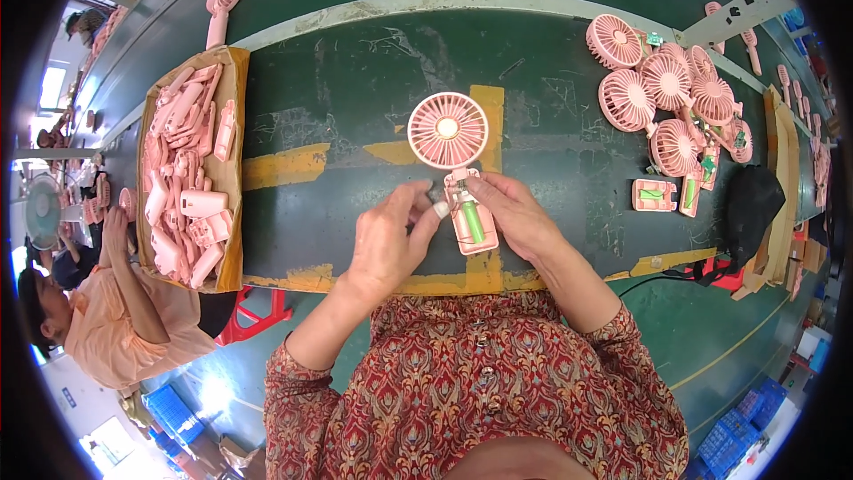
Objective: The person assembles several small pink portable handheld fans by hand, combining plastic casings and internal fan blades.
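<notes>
In front of me on the table lies a pink handheld fan [448, 131], its round grille pointing away from me. Its handle [474, 227] is uncovered and shows a green battery cell and thin wires. My right hand [522, 218] grips the upper right side of the handle, with the thumb near its neck. My left hand [389, 236] is closed, its fingers curled and their tips at the handle's upper left edge. Something white covers the tip of the left thumb. The fingers partly hide the top of the handle.
A cardboard box [233, 240] of pink casing parts stands at the left. On the right lie several pink fans [666, 80] with opened handles, beside a black cloth-like item [753, 213]. A co-worker [142, 329] sits at the left. A metal rail [373, 7] runs along the back.
</notes>
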`<state>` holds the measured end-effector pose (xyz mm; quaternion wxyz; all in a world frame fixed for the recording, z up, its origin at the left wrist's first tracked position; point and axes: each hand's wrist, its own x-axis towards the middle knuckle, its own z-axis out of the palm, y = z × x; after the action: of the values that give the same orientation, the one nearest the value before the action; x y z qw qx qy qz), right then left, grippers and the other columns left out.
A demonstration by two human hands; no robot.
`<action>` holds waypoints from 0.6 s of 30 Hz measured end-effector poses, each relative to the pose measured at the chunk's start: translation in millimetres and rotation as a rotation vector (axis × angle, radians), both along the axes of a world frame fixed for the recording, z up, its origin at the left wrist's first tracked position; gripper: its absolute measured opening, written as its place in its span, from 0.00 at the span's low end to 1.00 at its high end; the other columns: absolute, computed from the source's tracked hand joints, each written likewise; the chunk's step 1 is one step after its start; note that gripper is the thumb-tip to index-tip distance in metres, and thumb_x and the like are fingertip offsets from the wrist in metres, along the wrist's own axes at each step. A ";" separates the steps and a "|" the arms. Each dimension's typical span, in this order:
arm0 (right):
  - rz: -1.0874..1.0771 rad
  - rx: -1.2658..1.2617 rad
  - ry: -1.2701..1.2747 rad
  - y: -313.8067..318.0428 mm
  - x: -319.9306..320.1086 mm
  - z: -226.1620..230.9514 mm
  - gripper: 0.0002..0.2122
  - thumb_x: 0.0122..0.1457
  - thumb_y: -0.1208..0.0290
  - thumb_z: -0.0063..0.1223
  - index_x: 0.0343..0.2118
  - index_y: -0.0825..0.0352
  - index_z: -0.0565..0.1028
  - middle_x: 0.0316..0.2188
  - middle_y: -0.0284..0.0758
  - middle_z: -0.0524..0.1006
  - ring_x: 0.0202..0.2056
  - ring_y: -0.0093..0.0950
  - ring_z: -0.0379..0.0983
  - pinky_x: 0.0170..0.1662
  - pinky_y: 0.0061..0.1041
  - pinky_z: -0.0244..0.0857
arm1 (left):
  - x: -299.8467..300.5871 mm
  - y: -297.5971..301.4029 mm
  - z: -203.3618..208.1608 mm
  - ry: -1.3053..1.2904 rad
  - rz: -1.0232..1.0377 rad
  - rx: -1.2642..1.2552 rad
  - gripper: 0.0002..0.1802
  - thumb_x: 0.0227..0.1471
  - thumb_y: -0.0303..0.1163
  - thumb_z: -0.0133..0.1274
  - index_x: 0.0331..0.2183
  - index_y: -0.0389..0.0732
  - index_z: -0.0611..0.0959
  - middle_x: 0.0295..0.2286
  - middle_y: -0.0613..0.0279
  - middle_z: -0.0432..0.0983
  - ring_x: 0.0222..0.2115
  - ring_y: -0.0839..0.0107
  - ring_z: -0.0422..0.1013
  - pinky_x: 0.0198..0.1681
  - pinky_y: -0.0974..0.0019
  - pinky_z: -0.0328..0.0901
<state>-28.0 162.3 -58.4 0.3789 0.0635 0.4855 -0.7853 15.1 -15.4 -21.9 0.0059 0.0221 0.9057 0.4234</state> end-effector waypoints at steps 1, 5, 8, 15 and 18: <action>0.005 -0.001 -0.003 -1.3 1.1 0.7 0.15 0.63 0.63 0.42 0.44 0.71 0.69 0.36 0.33 0.75 0.35 0.19 0.72 0.37 0.17 0.67 | 2.9 -4.8 2.8 -0.126 -0.028 0.072 0.17 0.47 0.29 0.55 0.40 0.33 0.75 0.22 0.54 0.76 0.22 0.64 0.75 0.27 0.65 0.68; -0.054 -0.037 -0.032 -6.1 6.1 0.3 0.15 0.64 0.63 0.40 0.44 0.72 0.69 0.36 0.35 0.75 0.36 0.21 0.72 0.38 0.19 0.68 | 6.0 -9.0 2.7 -0.441 -0.038 0.313 0.12 0.48 0.27 0.56 0.35 0.30 0.78 0.26 0.61 0.77 0.26 0.79 0.71 0.31 0.73 0.67; -0.092 -0.019 -0.018 -7.3 8.8 -6.0 0.16 0.63 0.62 0.41 0.43 0.72 0.69 0.36 0.34 0.75 0.35 0.20 0.72 0.37 0.19 0.68 | 1.6 -3.7 -0.8 -0.401 -0.045 0.397 0.09 0.48 0.25 0.56 0.34 0.31 0.79 0.27 0.62 0.76 0.27 0.79 0.70 0.32 0.74 0.67; -0.119 0.009 -0.004 -9.1 7.6 -3.2 0.16 0.63 0.62 0.42 0.44 0.71 0.69 0.36 0.32 0.73 0.35 0.17 0.70 0.36 0.17 0.67 | -16.2 5.0 -6.5 -0.247 -0.050 0.266 0.07 0.43 0.24 0.57 0.28 0.33 0.79 0.24 0.59 0.74 0.21 0.75 0.68 0.26 0.69 0.65; -0.094 -0.014 -0.008 -11.2 7.5 2.5 0.17 0.63 0.62 0.42 0.46 0.71 0.68 0.38 0.31 0.72 0.36 0.17 0.69 0.38 0.18 0.67 | -18.4 3.8 -4.9 -0.368 0.009 0.261 0.06 0.42 0.25 0.58 0.26 0.34 0.78 0.19 0.60 0.73 0.19 0.74 0.68 0.24 0.69 0.65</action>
<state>-20.5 151.1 -55.8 0.3442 0.0868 0.4751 -0.8052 -3.3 -11.6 -26.8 0.1664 -0.0588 0.8268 0.5340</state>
